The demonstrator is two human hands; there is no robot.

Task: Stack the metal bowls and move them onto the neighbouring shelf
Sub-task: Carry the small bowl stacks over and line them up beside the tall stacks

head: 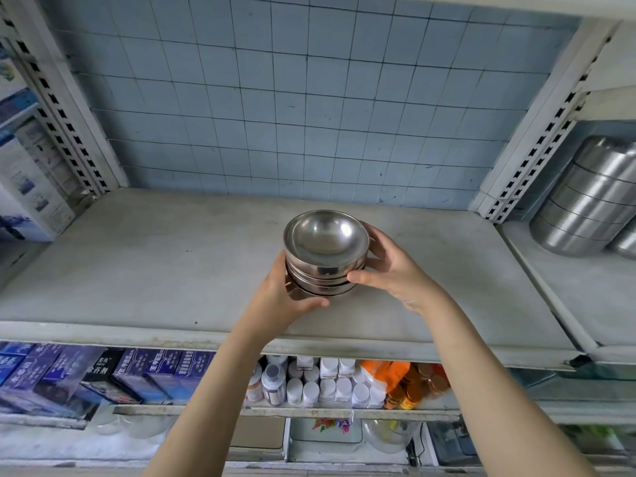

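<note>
Starting at the left, boxed goods (24, 160) stand past the slotted upright (58, 108), and the grey shelf (137, 270) in front of me is bare on that side. My left hand (278, 297) has its grip closed on the stack of metal bowls (325, 256), palm against the left wall and thumb curled under the lower rim nearest me. The stack sits near the middle of the shelf, a little closer to the front edge than to the tiled back wall (292, 98); I cannot tell whether its base is resting on the shelf or just lifted clear. My right hand (395, 270) clasps the other side, thumb pressed on the bowls' front wall and fingers wrapped round the back. I judge these bowls stiff and fairly light, but polished and slippery, and nested loosely enough to rattle or slide apart if tilted, so holding low with both hands and squeezing inward seems right. Further right, beyond the second upright (537, 132), the neighbouring shelf (564, 287) carries a big stack of steel pans (585, 201) at its back, leaving its front free.
</note>
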